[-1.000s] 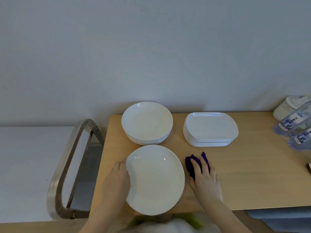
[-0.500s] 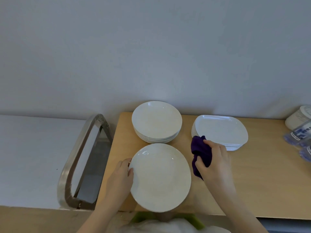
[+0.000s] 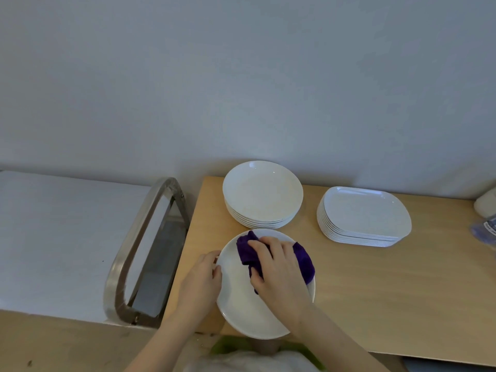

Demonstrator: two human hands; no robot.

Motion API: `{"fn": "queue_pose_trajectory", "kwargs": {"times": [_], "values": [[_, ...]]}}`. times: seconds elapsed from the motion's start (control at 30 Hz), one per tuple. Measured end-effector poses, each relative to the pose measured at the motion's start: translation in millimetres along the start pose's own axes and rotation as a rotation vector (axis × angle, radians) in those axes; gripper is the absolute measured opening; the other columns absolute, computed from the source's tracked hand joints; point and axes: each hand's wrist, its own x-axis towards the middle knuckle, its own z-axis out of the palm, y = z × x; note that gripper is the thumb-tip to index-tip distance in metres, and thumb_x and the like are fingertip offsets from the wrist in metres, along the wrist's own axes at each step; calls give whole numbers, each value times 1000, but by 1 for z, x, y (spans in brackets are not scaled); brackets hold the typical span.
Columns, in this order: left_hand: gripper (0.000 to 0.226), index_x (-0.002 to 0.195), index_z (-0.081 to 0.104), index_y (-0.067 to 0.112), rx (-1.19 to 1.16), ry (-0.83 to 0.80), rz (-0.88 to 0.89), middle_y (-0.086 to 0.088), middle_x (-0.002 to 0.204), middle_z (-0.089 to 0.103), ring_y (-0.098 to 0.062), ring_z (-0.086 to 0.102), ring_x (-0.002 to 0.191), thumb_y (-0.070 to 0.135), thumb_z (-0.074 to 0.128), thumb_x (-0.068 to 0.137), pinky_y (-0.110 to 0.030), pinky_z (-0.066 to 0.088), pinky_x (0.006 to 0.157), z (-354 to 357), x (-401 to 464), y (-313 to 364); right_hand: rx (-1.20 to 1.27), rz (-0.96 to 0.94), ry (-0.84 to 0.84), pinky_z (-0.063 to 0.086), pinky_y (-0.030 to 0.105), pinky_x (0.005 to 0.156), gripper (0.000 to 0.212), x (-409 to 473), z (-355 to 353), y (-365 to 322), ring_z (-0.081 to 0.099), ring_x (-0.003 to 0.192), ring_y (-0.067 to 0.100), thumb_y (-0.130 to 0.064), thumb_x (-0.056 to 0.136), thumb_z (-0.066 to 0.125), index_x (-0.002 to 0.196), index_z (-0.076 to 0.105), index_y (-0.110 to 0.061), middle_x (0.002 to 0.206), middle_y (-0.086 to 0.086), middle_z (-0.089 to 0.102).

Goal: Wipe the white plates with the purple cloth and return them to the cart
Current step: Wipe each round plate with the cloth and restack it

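Your right hand [image 3: 279, 269] is pressing the cloth [image 3: 248, 252] onto the plate [image 3: 241, 304], fingers seemingly curled; your left hand [image 3: 200, 283] is gripping its rim.

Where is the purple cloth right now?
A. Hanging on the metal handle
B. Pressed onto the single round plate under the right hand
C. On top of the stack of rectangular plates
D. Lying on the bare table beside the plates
B: the purple cloth lies on the single round plate, with the right hand on top of it.
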Motion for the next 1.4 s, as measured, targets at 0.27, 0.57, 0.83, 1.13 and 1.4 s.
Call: {"fn": "queue_pose_trajectory", "kwargs": {"times": [0.27, 0.57, 0.83, 1.13, 1.4], "values": [[36, 131, 48, 33, -2, 15, -3, 15, 122, 55, 7, 48, 79, 32, 52, 95, -2, 34, 57, 1, 1, -2, -84, 119, -63, 37, 33, 100, 46, 4, 31, 4, 39, 123, 16, -24, 92, 46, 137, 38, -31, 141, -9, 40], [38, 133, 48, 30, -8, -8, -3, 12, 126, 54, 0, 49, 92, 31, 50, 96, -10, 39, 72, -2, -1, -1, -64, 217, -68, 39, 32, 101, 47, 18, 45, 3, 38, 123, 17, -32, 95, 40, 140, 32, -25, 140, -4, 41], [36, 128, 54, 30, -44, -95, -20, 11, 115, 61, 0, 54, 85, 30, 57, 92, -9, 42, 63, -13, 10, 1, -102, 89, -129, 39, 35, 101, 42, 30, 44, -2, 36, 124, 20, -33, 96, 38, 136, 37, -24, 140, -3, 39], [31, 124, 55, 27, -18, -157, 38, 11, 111, 61, -2, 54, 86, 25, 55, 93, -10, 43, 65, -22, 11, 2, -147, -152, -93, 50, 36, 86, 30, 25, 47, -13, 51, 111, 23, -35, 90, 52, 118, 56, -24, 124, -5, 56], [19, 112, 53, 25, 15, -210, 36, 10, 104, 59, -6, 57, 79, 24, 54, 92, -15, 40, 56, -32, 11, 15, -287, 17, -34, 53, 35, 74, 18, 42, 38, -10, 60, 97, 25, -28, 79, 70, 96, 66, -23, 109, -1, 64]]}}
